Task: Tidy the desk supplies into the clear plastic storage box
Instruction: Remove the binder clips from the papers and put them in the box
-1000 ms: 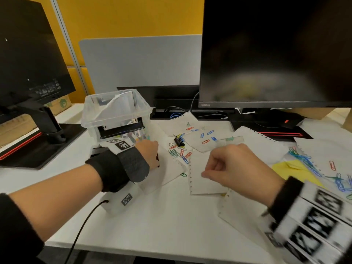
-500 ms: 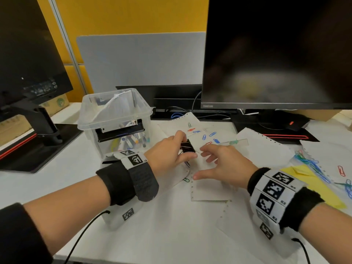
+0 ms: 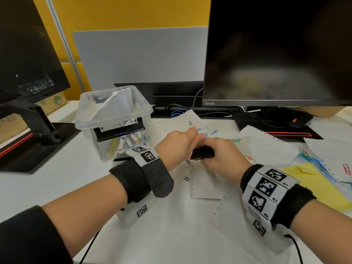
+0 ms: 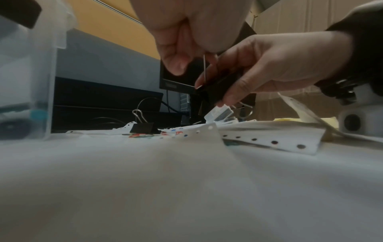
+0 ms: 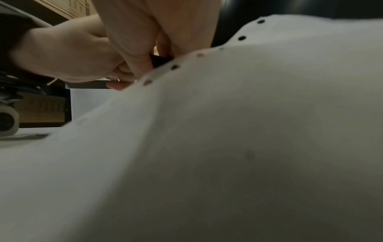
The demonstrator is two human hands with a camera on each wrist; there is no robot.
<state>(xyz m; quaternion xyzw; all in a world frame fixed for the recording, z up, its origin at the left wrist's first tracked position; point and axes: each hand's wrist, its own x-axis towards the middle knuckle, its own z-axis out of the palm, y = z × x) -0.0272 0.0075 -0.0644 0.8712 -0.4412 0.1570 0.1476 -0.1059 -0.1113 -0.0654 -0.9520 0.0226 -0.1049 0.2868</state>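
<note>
Gripping binder clip, both hands.

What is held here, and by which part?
A black binder clip: the right hand grips its black body, the left hand pinches a wire handle.

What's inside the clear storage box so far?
Through the clear storage box wall: pens and markers, white paper above, and a black tray. Its floor and far side are hidden.
</note>
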